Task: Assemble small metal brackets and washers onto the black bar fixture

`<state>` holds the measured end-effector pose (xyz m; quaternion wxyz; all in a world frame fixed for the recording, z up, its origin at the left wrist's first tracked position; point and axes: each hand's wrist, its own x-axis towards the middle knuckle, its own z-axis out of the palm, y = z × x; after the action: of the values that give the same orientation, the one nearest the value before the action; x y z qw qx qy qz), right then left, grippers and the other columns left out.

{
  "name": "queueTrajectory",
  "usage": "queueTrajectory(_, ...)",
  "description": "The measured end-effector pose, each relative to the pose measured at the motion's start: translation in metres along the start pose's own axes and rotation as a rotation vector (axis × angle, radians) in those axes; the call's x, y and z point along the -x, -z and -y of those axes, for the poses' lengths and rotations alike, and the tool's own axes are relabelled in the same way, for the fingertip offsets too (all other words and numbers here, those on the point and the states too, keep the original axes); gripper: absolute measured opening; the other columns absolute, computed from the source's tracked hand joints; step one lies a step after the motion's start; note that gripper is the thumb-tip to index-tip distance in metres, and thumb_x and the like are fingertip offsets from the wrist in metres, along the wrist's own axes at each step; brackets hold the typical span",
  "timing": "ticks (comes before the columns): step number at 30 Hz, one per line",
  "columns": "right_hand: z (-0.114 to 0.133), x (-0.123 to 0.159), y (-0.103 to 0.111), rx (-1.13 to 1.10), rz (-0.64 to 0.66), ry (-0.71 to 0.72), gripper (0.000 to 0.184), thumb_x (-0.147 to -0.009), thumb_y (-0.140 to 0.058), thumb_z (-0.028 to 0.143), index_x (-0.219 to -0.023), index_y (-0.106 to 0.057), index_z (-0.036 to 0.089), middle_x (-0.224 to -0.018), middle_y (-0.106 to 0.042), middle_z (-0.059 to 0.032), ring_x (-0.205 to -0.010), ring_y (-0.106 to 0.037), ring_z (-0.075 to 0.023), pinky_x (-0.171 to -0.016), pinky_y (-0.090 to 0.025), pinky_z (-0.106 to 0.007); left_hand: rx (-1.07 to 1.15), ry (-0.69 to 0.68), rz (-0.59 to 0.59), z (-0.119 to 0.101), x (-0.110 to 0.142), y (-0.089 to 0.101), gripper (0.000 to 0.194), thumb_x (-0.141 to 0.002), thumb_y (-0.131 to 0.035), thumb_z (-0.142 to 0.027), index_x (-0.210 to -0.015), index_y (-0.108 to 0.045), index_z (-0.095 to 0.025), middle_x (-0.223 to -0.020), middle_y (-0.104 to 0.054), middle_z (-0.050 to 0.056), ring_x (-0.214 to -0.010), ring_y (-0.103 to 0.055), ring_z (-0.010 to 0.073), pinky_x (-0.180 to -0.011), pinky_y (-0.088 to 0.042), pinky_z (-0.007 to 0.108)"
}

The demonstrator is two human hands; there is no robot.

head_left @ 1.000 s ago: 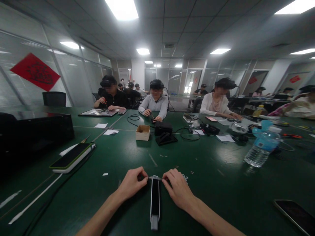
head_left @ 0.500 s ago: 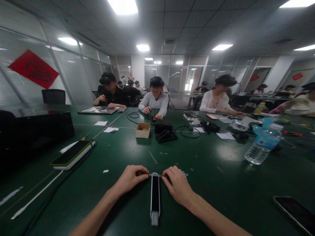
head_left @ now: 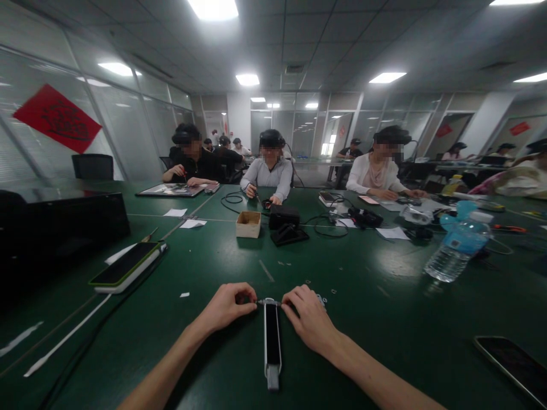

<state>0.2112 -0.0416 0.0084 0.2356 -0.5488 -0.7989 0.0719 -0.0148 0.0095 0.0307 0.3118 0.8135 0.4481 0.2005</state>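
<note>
A long, narrow black-and-white device [head_left: 272, 336] with a grey block at its near end lies on the green table, pointing away from me. Across its far end runs a thin metal pin [head_left: 262, 302]. My left hand [head_left: 228, 304] pinches the pin's left end between thumb and fingers. On the other side, my right hand [head_left: 310, 319] is closed at the pin's right end, thumb and forefinger together; its grip is partly hidden. Beside my right hand lie small metal pieces [head_left: 321, 300], and a tiny ring [head_left: 334, 291] is a little farther off.
To the left, a phone [head_left: 128, 265] rests on a white block near a cable. At right stand a water bottle [head_left: 459, 250] and another phone [head_left: 510, 364]. A small box [head_left: 248, 225] and a black case [head_left: 284, 218] sit ahead, before a co-worker [head_left: 268, 171].
The near end of the narrow device has swung slightly to the right. My hands stay at the pin, nearly unmoved. The co-worker opposite has shifted their hands.
</note>
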Motion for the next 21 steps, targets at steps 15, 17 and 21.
queueTrajectory(15,-0.002,0.0002,-0.0014,-0.011,-0.035,0.018,0.014,-0.091,-0.048,0.02,-0.091,-0.062,0.019,-0.091,-0.062,-0.0047,-0.085,-0.054,-0.0193,-0.075,-0.043,-0.033,0.109,0.01,0.012,0.0001,-0.0015,-0.0036,0.015,-0.076,-0.061,-0.027,-0.083,-0.067,-0.016,-0.082,-0.07,0.001,-0.076,-0.063,0.0159,-0.072,-0.046,0.025)
queueTrajectory(17,-0.0025,0.0004,-0.0017,-0.001,-0.03,0.015,0.014,-0.092,-0.048,0.02,-0.091,-0.062,0.019,-0.091,-0.061,-0.0045,-0.085,-0.054,-0.0188,-0.074,-0.043,-0.032,0.142,0.009,0.019,0.0003,-0.0015,-0.0041,0.015,-0.076,-0.061,-0.026,-0.084,-0.067,-0.016,-0.084,-0.071,0.002,-0.079,-0.065,0.0166,-0.075,-0.048,0.025)
queueTrajectory(21,-0.0027,0.0002,-0.002,0.016,-0.03,0.023,0.014,-0.092,-0.048,0.021,-0.091,-0.062,0.02,-0.091,-0.061,-0.0043,-0.085,-0.054,-0.0187,-0.073,-0.044,-0.031,0.154,0.002,0.026,-0.001,-0.0009,-0.0037,0.015,-0.076,-0.06,-0.024,-0.087,-0.068,-0.016,-0.087,-0.072,0.002,-0.082,-0.066,0.0166,-0.077,-0.049,0.026)
